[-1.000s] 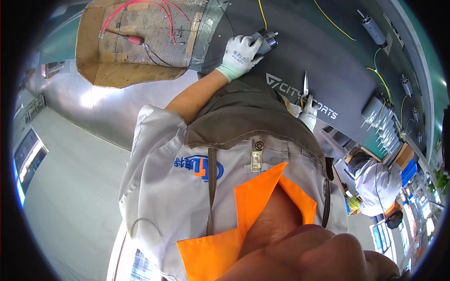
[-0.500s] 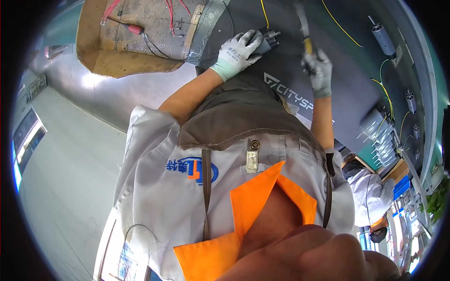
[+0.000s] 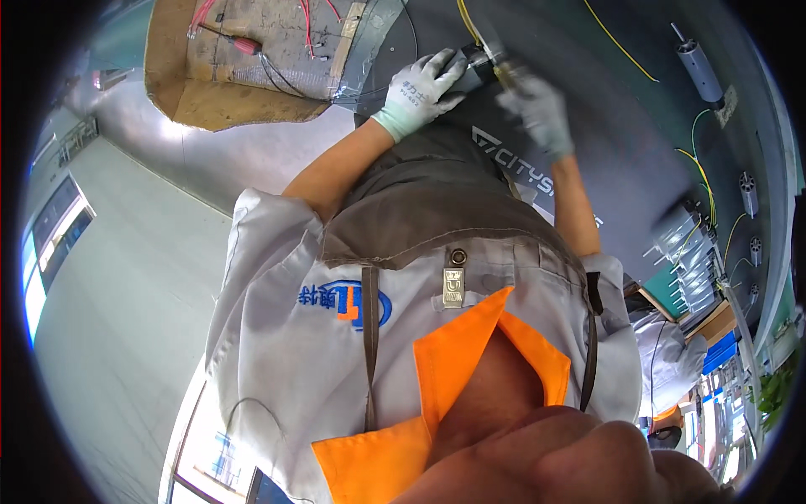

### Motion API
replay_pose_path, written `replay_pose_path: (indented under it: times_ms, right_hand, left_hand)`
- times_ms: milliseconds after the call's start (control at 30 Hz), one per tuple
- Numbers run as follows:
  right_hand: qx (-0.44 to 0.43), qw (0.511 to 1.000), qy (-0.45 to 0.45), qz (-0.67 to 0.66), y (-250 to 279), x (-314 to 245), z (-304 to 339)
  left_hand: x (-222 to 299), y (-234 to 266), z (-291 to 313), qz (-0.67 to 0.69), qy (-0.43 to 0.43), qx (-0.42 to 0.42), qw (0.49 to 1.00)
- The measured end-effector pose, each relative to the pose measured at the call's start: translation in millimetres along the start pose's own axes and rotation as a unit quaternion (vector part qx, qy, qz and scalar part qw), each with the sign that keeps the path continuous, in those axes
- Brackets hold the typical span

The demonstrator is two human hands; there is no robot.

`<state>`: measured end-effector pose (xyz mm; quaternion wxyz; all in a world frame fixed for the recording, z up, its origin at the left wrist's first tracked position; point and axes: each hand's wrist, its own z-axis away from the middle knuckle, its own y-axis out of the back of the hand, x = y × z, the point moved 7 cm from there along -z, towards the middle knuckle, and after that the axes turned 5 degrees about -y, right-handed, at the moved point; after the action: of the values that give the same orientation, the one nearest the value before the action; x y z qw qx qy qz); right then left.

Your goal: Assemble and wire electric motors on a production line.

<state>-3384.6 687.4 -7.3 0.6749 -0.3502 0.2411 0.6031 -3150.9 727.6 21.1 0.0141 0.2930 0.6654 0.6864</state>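
Observation:
My left hand (image 3: 417,94), in a white glove with a pale green cuff, is closed around a dark cylindrical part (image 3: 475,70) like a small motor. The part lies on the dark mat (image 3: 588,101), with a yellow wire (image 3: 467,18) running up beside it. My right hand (image 3: 537,116), also gloved and smeared by motion, grips a yellow-handled tool (image 3: 504,76). The tool's blurred pale end is at the right end of the part; whether they touch, I cannot tell.
A cardboard tray (image 3: 180,99) at the upper left holds red wires and a red-handled tool (image 3: 246,45). To the right lie a grey cylindrical motor (image 3: 699,74), smaller ones (image 3: 749,193) with wires, and silver parts (image 3: 684,256). Another person (image 3: 672,353) is at the lower right.
My right hand has swung left and downward, bringing the yellow-handled tool to the part. My left hand keeps its hold in nearly the same place.

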Motion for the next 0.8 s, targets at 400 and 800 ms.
replay_pose_path:
  times_ms: [400,800]
  right_hand:
    - [-0.097,0.982,-0.056,0.151,-35,14,12]
    - [0.177,0.705,0.225,0.649,53,-1,79]
  left_hand:
    - [3,-1,0,-0.008,-0.015,0.01,1.0]
    - [8,-3,21,0.037,0.12,-0.137,0.983]
